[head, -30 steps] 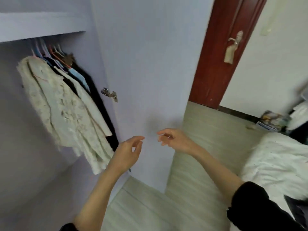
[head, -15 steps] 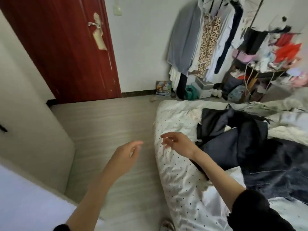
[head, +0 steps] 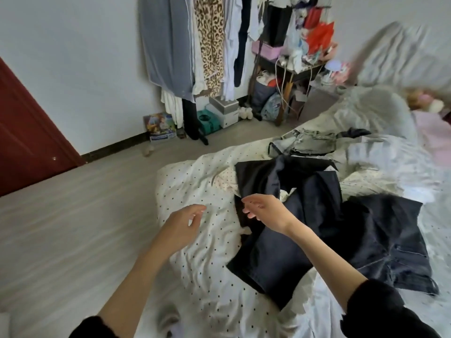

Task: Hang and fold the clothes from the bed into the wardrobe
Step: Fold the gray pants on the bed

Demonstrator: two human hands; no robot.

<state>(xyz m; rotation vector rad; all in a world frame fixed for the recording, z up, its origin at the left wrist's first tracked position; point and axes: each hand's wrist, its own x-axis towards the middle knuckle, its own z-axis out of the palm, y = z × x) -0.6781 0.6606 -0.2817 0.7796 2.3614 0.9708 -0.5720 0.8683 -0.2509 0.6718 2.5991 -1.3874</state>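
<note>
The head view showed both forearms reaching out over the near corner of the bed [head: 185, 191], sleeves pushed up and dark at the elbows. The left hand [head: 181, 224] hovered above the dotted bedsheet [head: 210, 264], its fingers loosely spread and holding nothing. The right hand [head: 267, 211] hung just above the nearest dark garment [head: 273, 259], fingers relaxed and slightly parted, also holding nothing; whether the fingertips touched the cloth could not be told.

The clothes to be put away lay heaped toward the middle of the bed: the dark garment nearest, a darker denim piece [head: 390, 242] beside it toward the right edge, a black top [head: 258, 176] just beyond the right hand, and a pale washed denim item [head: 305, 142] farther back. None were in the wardrobe, which was out of sight.

The step in hand looked like picking the next garment. It would likely go best if the right hand took the top layer at a waistband or shoulder seam, not mid-cloth, while the left caught the opposite edge, so one piece lifted free without dragging its neighbours. Overlapping folds risked two items coming up together.

Beyond the bed's far edge stood a clothes rack [head: 207, 45] against the wall.
</note>
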